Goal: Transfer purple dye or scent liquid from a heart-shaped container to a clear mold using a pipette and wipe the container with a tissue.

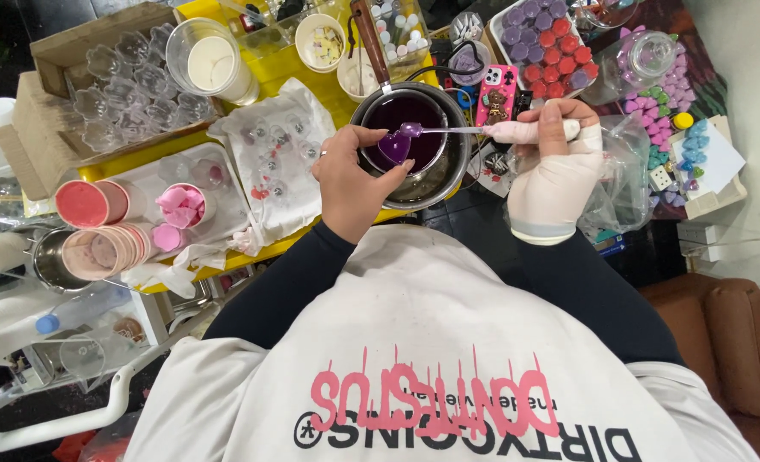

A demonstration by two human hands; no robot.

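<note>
My left hand (351, 181) grips a purple heart-shaped mould (393, 147) over the steel pot (445, 175); my bandaged right hand (552, 162) holds a spoon (445, 130), filling it.

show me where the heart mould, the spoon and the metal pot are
heart mould (393, 146), head view, on its purple filled middle
spoon (448, 130), head view, on the thin handle
metal pot (450, 175), head view, on its right rim
</note>
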